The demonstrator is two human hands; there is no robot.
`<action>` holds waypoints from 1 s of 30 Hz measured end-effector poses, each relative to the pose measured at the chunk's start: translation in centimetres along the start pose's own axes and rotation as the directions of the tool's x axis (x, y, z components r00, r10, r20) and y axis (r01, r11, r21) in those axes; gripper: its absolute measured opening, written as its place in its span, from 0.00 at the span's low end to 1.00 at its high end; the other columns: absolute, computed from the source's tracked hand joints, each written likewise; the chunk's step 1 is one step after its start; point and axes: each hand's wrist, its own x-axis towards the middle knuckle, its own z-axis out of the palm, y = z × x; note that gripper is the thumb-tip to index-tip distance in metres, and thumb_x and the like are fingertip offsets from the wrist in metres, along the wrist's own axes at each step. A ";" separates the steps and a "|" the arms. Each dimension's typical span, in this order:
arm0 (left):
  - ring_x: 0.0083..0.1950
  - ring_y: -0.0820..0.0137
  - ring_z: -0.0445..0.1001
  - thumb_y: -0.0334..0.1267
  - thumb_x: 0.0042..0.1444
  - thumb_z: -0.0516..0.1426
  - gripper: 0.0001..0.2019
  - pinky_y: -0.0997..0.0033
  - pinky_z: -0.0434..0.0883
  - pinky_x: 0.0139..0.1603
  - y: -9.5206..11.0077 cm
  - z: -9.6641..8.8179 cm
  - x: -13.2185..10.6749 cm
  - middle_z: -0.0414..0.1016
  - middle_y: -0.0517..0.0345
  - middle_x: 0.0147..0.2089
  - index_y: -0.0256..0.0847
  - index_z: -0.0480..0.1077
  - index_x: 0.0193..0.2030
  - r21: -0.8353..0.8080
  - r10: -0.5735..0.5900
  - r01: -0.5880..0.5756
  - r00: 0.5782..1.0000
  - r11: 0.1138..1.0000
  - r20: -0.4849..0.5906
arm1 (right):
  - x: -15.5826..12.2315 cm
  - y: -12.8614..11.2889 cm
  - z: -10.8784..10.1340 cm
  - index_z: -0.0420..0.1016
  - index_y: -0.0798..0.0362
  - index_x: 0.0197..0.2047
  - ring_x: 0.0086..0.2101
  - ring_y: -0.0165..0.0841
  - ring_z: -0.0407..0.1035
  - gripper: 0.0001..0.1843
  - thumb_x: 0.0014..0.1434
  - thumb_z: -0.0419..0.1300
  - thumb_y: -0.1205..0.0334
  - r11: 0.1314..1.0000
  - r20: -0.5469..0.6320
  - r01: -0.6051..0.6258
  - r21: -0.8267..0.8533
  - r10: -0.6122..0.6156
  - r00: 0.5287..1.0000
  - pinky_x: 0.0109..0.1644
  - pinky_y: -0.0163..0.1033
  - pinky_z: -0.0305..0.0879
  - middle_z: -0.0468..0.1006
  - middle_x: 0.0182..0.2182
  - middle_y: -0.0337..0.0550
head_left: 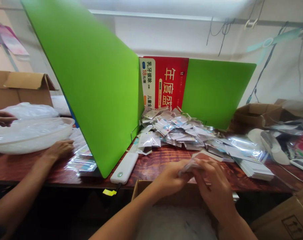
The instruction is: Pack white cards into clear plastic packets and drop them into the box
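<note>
My left hand (171,177) and my right hand (213,185) meet above the table's front edge, both with fingers closed. Between them they pinch a small plastic-wrapped packet (188,166), partly covered by my fingers. Just behind my right hand lies a pale card (206,155). Farther back rises a pile of flat clear packets with printed cards inside (176,128). Below my hands stands an open cardboard box (140,187) with whitish, blurred plastic (176,221) in it.
Green panels (98,86) and a red printed panel (171,80) stand around the pile. A white power bank (124,168) lies left, a card stack (255,168) right. Beyond the left panel, another person's hand (57,150) rests near stacked packets (82,161) and a white basket (28,143).
</note>
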 end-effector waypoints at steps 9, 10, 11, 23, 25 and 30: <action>0.57 0.61 0.70 0.43 0.60 0.56 0.19 0.63 0.66 0.58 0.5 -0.2 0.0 0.73 0.47 0.56 0.37 0.69 0.55 -0.360 -0.113 0.095 0.993 0.928 -0.028 | 0.0 -0.1 -0.4 0.72 0.50 0.45 0.36 0.35 0.72 0.11 0.64 0.52 0.69 0.997 0.089 -0.073 0.032 0.070 0.994 0.46 0.43 0.61 0.78 0.34 0.43; 0.57 0.61 0.70 0.43 0.60 0.56 0.19 0.63 0.66 0.58 0.4 -0.2 0.1 0.73 0.47 0.56 0.37 0.69 0.55 -0.356 -0.113 0.093 0.993 0.930 -0.036 | -0.2 0.1 -0.3 0.72 0.51 0.45 0.36 0.35 0.72 0.11 0.64 0.52 0.69 0.997 0.097 -0.073 0.038 0.069 0.993 0.46 0.43 0.60 0.78 0.34 0.43; 0.56 0.61 0.71 0.43 0.60 0.56 0.18 0.63 0.66 0.58 0.4 -0.2 0.1 0.73 0.47 0.55 0.38 0.69 0.54 -0.341 -0.109 0.089 0.993 0.936 -0.041 | -0.3 0.3 -0.2 0.72 0.51 0.45 0.36 0.35 0.72 0.11 0.64 0.51 0.69 0.996 0.104 -0.074 0.042 0.069 0.992 0.46 0.43 0.59 0.78 0.34 0.42; 0.48 0.66 0.74 0.35 0.60 0.53 0.16 0.70 0.69 0.49 -0.6 0.3 0.5 0.76 0.51 0.51 0.39 0.70 0.54 -0.155 -0.115 0.108 0.992 0.982 -0.042 | -0.7 0.9 0.5 0.71 0.51 0.52 0.43 0.39 0.69 0.14 0.65 0.54 0.61 0.979 0.103 -0.094 -0.182 0.114 0.988 0.51 0.46 0.57 0.77 0.42 0.47; 0.41 0.68 0.74 0.35 0.59 0.52 0.17 0.72 0.68 0.42 -0.6 0.4 0.4 0.77 0.53 0.44 0.39 0.69 0.54 -0.044 -0.120 0.120 0.993 0.992 0.004 | -0.8 1.3 0.6 0.72 0.51 0.51 0.42 0.39 0.68 0.13 0.65 0.54 0.61 0.981 0.145 -0.064 -0.182 0.091 0.985 0.49 0.44 0.58 0.76 0.41 0.46; 0.31 0.72 0.66 0.31 0.56 0.51 0.15 0.75 0.60 0.31 -0.5 0.7 0.1 0.73 0.60 0.32 0.38 0.72 0.48 0.188 -0.125 0.108 0.989 0.976 0.081 | -1.5 1.8 1.0 0.74 0.53 0.45 0.39 0.38 0.67 0.11 0.65 0.51 0.67 0.981 0.225 -0.043 -0.191 0.086 0.971 0.46 0.43 0.58 0.76 0.37 0.46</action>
